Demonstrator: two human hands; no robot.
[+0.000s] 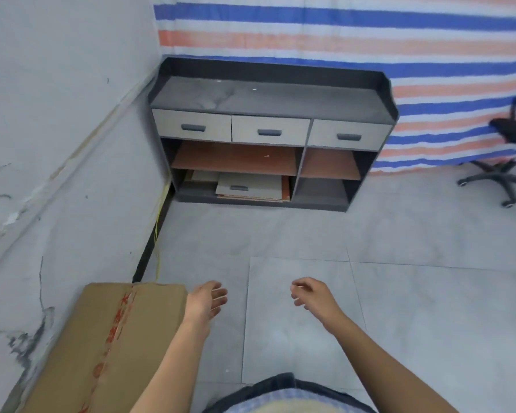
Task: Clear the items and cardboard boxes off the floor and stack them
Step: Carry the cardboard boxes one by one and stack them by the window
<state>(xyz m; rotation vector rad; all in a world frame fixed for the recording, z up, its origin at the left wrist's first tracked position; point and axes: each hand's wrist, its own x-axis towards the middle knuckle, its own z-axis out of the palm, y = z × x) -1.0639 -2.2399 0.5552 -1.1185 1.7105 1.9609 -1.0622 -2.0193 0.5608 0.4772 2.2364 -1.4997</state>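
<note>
A brown cardboard box (pixel 116 338) with red printed tape along its top stands against the left wall at the lower left. My left hand (pixel 207 299) hovers just past the box's right far corner, fingers loosely curled, holding nothing. My right hand (pixel 309 295) hangs over the bare floor to the right, fingers also loosely curled and empty. Neither hand touches the box.
A grey cabinet (pixel 268 96) with three drawers and open shelves stands against the striped tarp wall (pixel 370 40) ahead; loose panels (pixel 251 186) lie in its bottom left compartment. A black office chair (pixel 507 162) is at the far right. Grey tiled floor (pixel 340 234) lies between.
</note>
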